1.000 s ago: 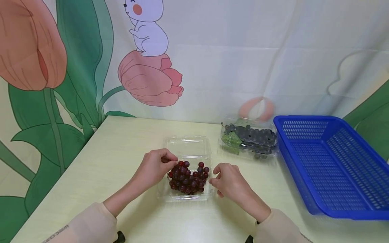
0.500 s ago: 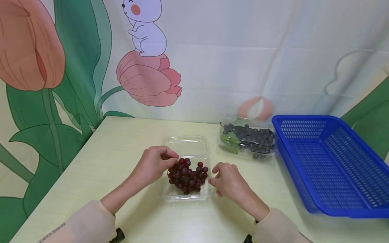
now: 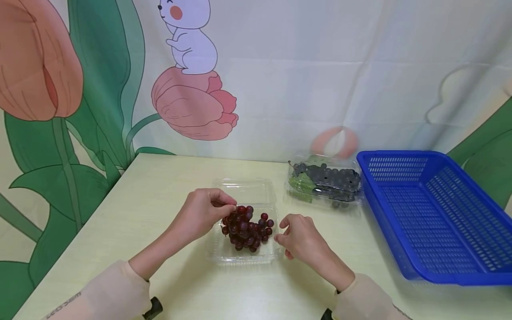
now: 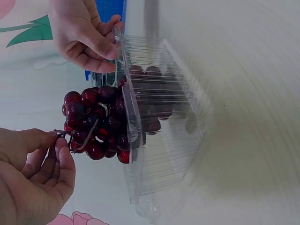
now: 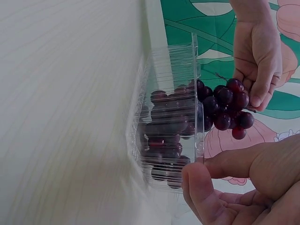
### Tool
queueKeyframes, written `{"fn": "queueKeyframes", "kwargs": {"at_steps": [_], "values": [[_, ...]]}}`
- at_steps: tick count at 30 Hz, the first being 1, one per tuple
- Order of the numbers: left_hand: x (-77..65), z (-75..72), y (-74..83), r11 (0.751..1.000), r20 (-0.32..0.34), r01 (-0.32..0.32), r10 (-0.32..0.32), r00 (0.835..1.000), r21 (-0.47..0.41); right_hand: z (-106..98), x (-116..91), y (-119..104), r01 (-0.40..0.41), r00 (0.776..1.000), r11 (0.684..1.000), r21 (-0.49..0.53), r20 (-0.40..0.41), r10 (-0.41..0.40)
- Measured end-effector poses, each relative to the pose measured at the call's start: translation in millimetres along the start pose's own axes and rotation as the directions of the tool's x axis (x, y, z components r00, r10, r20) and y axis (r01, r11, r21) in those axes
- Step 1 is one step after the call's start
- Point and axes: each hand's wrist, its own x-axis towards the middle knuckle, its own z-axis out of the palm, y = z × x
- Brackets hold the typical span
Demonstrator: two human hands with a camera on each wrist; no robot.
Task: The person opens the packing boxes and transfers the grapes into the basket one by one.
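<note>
My left hand (image 3: 206,211) pinches the stem of a bunch of dark red grapes (image 3: 244,226) between thumb and fingertips. In the left wrist view the upper grapes (image 4: 96,112) rise above the rim of a clear plastic clamshell box (image 4: 164,159), while the lower ones sit inside it. My right hand (image 3: 302,235) grips the box's right rim, its thumb and index finger on either side of the edge in the right wrist view. The box's lid (image 3: 244,191) lies folded back, away from me.
Behind and to the right stands a second clear clamshell box (image 3: 326,180) with dark grapes and a green leaf. A large blue plastic basket (image 3: 384,226) is at the table's right side. A printed curtain (image 3: 280,89) hangs behind the pale table (image 3: 172,178).
My left hand has risen slightly, drawing the stem end of the grape bunch upward. My right hand keeps its place at the box's rim.
</note>
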Motion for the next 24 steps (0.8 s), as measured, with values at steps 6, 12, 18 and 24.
{"fn": "queueKeyframes", "kwargs": {"at_steps": [6, 12, 18, 24], "values": [[-2.3, -4.0, 5.7, 1.000, -0.004, -0.002, 0.002, 1.000, -0.002, 0.6, 0.2, -0.7, 0.003, 1.000, 1.000, 0.011, -0.004, -0.003], [-4.2, -9.2, 8.8, 1.000, -0.022, -0.021, 0.021, 1.000, -0.002, 1.6, 0.7, -0.8, 0.005, 1.000, 1.000, 0.022, -0.007, -0.005], [-6.3, -12.1, 12.5, 1.000, -0.024, -0.018, 0.018, 1.000, -0.013, 2.2, 0.8, -0.4, 0.006, 1.000, 1.000, 0.022, -0.009, -0.006], [-9.3, -16.6, 19.3, 0.999, -0.037, -0.017, 0.015, 0.999, -0.037, 2.4, 1.1, -0.6, -0.002, 1.000, 1.000, 0.022, -0.008, 0.002]]}}
